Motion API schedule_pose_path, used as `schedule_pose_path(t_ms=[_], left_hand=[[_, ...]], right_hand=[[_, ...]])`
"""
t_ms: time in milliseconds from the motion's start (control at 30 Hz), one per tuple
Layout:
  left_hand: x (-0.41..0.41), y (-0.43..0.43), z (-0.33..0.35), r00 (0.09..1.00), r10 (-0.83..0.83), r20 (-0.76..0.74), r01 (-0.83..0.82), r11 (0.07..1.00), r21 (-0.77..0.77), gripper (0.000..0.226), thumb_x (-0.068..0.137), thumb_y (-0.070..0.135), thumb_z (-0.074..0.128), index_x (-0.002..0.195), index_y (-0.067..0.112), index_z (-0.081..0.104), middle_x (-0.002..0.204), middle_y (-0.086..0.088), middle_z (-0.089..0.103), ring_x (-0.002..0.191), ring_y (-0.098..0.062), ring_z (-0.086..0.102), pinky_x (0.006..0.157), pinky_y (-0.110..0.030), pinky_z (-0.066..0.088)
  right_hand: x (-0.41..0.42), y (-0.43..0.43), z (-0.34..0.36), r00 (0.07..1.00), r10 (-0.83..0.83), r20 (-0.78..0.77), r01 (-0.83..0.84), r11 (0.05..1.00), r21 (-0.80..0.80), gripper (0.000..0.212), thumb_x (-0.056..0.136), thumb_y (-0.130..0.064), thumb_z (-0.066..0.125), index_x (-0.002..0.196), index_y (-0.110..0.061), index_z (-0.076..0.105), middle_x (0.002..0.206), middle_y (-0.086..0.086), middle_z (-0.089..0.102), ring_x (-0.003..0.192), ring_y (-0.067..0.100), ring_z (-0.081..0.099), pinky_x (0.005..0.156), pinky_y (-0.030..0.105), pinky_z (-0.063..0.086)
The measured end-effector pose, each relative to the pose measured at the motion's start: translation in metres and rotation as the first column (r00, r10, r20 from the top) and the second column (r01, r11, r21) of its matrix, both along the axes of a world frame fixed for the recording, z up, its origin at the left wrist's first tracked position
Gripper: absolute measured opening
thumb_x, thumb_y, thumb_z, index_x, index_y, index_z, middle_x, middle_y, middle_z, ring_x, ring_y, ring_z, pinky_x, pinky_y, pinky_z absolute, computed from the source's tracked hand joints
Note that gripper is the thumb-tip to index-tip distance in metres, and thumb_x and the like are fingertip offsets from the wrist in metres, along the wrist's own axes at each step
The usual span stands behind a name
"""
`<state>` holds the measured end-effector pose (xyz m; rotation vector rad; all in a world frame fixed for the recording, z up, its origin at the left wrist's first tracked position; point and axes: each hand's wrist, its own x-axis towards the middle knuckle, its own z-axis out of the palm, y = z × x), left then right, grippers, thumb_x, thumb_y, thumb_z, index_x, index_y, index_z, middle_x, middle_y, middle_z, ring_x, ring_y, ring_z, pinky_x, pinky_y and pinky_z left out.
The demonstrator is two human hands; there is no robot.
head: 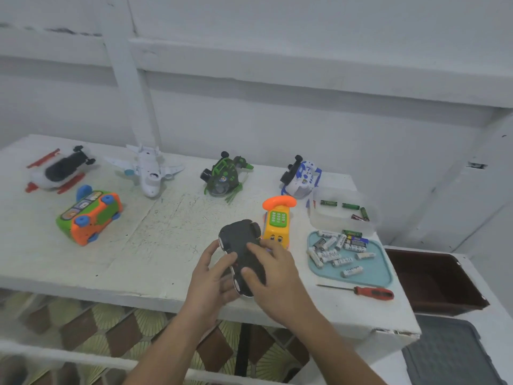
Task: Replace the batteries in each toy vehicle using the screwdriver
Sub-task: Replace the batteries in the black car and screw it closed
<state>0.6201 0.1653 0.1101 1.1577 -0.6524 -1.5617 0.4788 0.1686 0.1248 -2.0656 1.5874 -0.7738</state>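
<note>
A black toy car (241, 240) lies upside down near the table's front edge, held between both hands. My left hand (211, 276) grips its left side, fingers curled round the body. My right hand (273, 273) grips its right side, index finger and thumb lying on the underside. The red-handled screwdriver (369, 292) lies on the table to the right, apart from both hands. Several batteries lie on a light blue tray (380, 276), and a few green ones in a clear tub (319, 218) behind it.
Other toys stand on the white table (138, 245): a yellow phone car (277, 220) just behind the black car, an orange-green bus (88, 218), a white plane (148, 170), a green vehicle (222, 176), a blue-white vehicle (301, 176), a red-white one (58, 170). A brown bin (433, 282) sits at the right.
</note>
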Motion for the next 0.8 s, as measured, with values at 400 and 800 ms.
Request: schedule_pose_path(t_ms=[400, 800], left_hand=[[0.036, -0.007, 0.025, 0.957, 0.223, 0.184, -0.182, 0.959, -0.217, 0.035, 0.105, 0.018, 0.044, 0.122, 0.045, 0.058, 0.097, 0.004, 0.076, 0.082, -0.020, 0.074, 0.073, -0.033, 0.060], [0.094, -0.044, 0.020, 0.901, 0.153, 0.406, -0.073, 0.976, -0.206, 0.058, 0.070, 0.027, 0.083, 0.122, 0.038, 0.061, 0.113, -0.002, 0.067, 0.096, -0.018, 0.071, 0.077, -0.033, 0.058]], right_hand=[[0.042, -0.036, 0.014, 0.869, 0.007, 0.495, -0.083, 0.988, 0.132, 0.046, 0.074, -0.034, 0.077, 0.108, -0.029, 0.046, 0.111, -0.015, 0.051, 0.096, 0.000, 0.056, 0.080, 0.028, 0.052], [0.079, -0.068, 0.009, 0.282, -0.400, 0.872, -0.355, 0.801, 0.482, 0.034, 0.092, 0.002, 0.038, 0.119, -0.004, 0.057, 0.114, 0.021, 0.067, 0.102, 0.042, 0.065, 0.081, 0.059, 0.054]])
